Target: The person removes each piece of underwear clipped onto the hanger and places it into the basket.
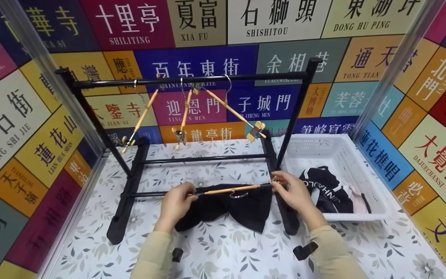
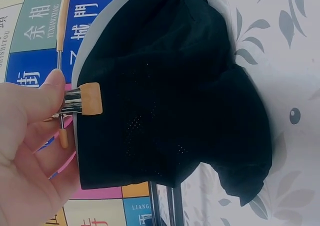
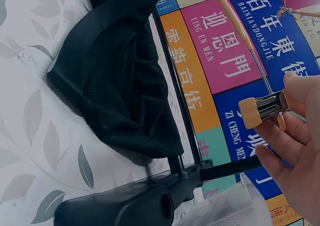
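Note:
A clip hanger with an orange-brown bar (image 1: 232, 190) lies level between both hands, its metal hook (image 1: 239, 196) pointing down toward me. My left hand (image 1: 176, 201) pinches the clip (image 2: 91, 98) at its left end, whose pad sits on the pale edge of a black garment (image 2: 170, 105). At the other end, my right hand (image 1: 290, 192) squeezes the second clip (image 3: 251, 113) between thumb and fingers. In the right wrist view that clip stands apart from the garment, which droops below the bar.
A black garment rack (image 1: 207, 79) stands ahead, with three clip hangers (image 1: 234, 110) on its top rail. Its right foot (image 1: 287, 217) is beneath my right hand. At right, a white plastic basket (image 1: 381, 182) holds folded black and pink clothes (image 1: 331, 193). Patterned sign panels (image 1: 196, 64) wall the table.

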The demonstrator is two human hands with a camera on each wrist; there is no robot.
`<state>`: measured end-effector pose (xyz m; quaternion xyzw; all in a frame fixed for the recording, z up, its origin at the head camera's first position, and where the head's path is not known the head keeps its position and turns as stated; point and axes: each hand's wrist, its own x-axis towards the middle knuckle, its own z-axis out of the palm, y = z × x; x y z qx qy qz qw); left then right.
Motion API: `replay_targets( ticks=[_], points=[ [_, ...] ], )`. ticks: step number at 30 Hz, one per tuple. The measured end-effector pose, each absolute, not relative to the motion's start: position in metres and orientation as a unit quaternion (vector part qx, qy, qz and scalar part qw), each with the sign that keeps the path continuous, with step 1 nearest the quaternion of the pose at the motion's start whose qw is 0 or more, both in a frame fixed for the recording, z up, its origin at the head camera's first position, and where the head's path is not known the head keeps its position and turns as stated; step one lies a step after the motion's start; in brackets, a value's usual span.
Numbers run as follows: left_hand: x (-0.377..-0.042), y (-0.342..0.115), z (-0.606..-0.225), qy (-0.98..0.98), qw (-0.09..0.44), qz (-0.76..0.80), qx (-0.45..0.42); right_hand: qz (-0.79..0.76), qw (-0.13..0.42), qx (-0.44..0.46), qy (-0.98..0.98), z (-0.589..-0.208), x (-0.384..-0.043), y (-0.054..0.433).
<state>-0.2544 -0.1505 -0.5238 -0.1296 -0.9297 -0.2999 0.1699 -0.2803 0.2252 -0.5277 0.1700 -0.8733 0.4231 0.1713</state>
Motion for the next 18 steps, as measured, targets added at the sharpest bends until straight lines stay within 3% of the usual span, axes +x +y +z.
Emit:
replay_targets(
  ticks=[13,18],
  points=[
    [-0.253,-0.148,-0.524,-0.924,0.169,-0.315,-0.136,0.295,0.285,0.291,-0.865,-0.518,-0.281,0.209],
    [-0.254,-0.148,-0.525,-0.922,0.173,-0.316,-0.141,0.261,0.303,0.330,-0.855,-0.516,-0.280,0.201]
  ],
)
